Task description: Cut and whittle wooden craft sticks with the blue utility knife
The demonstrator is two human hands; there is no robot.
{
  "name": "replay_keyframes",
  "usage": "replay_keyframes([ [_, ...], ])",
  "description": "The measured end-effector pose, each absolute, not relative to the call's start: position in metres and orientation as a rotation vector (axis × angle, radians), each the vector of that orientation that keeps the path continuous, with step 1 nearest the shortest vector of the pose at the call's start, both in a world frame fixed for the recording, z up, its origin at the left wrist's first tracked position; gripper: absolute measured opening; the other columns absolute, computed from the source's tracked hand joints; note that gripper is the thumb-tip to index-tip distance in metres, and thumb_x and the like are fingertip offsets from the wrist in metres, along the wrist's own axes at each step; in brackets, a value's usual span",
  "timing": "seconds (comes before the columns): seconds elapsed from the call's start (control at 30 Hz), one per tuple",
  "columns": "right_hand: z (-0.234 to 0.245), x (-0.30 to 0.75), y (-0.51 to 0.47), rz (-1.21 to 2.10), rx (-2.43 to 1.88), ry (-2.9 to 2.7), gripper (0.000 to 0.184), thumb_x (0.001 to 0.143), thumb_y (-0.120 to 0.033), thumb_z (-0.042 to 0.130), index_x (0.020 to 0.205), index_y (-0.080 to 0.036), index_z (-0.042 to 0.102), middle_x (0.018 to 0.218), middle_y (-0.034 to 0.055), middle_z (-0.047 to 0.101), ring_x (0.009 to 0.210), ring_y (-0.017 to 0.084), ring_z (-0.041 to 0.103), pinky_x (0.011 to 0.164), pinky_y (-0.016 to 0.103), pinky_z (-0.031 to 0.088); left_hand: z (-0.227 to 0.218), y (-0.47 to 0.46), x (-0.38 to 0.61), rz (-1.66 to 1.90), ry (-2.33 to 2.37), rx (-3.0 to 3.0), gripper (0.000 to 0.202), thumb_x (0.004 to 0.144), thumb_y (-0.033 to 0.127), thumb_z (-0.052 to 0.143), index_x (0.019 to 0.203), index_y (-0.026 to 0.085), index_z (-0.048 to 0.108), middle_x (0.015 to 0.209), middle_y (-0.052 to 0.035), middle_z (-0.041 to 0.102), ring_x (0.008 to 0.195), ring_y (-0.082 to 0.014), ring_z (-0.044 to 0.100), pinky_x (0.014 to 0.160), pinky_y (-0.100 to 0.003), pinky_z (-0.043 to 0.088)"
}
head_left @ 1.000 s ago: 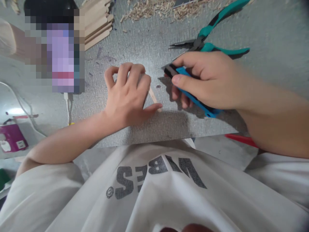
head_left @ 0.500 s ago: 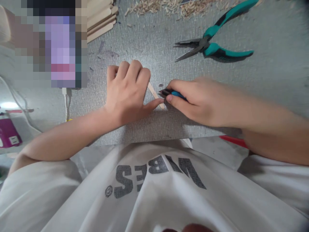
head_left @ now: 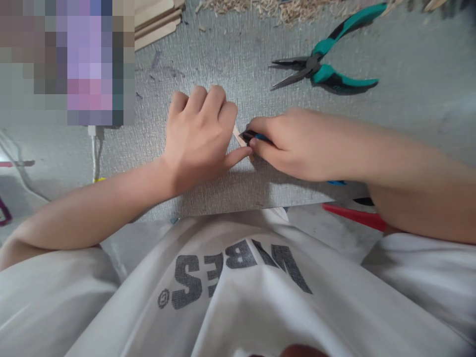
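Note:
My left hand (head_left: 203, 134) has its fingers curled down on the table, with the thumb stretched out to the right. It pins a slim wooden craft stick (head_left: 239, 137), most of which lies hidden under the hand. Close to the thumb tip, my right hand (head_left: 293, 144) is closed around a blue-and-black cutter (head_left: 263, 138). The cutter's dark pointed tip meets the stick just above my left thumb; whether it has entered the wood I cannot tell. Most of its handle is inside my palm.
Teal-handled long-nose pliers (head_left: 316, 67) lie spread beyond my right hand. Wood shavings (head_left: 297, 11) are heaped at the far edge of view. A stack of wooden sticks (head_left: 158, 25) sits at upper left, near a blurred-out patch and a white cable (head_left: 94, 153).
My right hand has shifted slightly left and away from me, bringing the cutter's tip onto the stick. My left hand keeps its hold. The view has moved a little.

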State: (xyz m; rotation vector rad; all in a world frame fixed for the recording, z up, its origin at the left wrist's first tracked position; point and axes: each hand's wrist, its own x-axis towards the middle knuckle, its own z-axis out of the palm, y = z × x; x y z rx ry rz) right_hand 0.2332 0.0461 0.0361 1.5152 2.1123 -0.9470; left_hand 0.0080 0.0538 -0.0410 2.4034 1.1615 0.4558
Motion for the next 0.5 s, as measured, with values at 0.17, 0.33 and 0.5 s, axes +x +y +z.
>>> replay_keyframes([
  [0.17,0.039,0.227,0.047,-0.849,1.481,2.069,0.026,0.113,-0.035,0.044,0.108,-0.029,0.069,0.077,0.0103,0.071,0.067,0.033,0.061,0.066,0.045,0.036,-0.042,0.053,0.01,0.462,1.146,2.43,0.051,0.1,0.064,0.091,0.114,0.022,0.066,0.133,-0.0197,0.071,0.128,-0.0443,0.057,0.119,-0.065,0.04],
  [0.33,0.043,0.222,0.051,-0.835,1.493,2.045,0.024,0.114,-0.033,0.052,0.093,-0.03,0.062,0.074,0.0075,0.067,0.064,0.029,0.059,0.063,0.044,0.038,-0.039,0.054,0.013,0.451,1.147,2.405,0.05,0.097,0.061,0.093,0.113,0.02,0.069,0.131,-0.0208,0.07,0.133,-0.0478,0.058,0.118,-0.065,0.041],
  [0.5,0.042,0.224,0.059,-1.003,1.565,1.925,0.04,0.112,-0.024,0.071,0.075,-0.028,0.055,0.055,-0.0002,0.057,0.043,0.017,0.049,0.056,0.04,0.035,-0.037,0.054,0.013,0.498,1.108,2.364,0.043,0.095,0.053,0.094,0.11,0.021,0.07,0.128,-0.0191,0.071,0.136,-0.0494,0.06,0.116,-0.063,0.044],
])
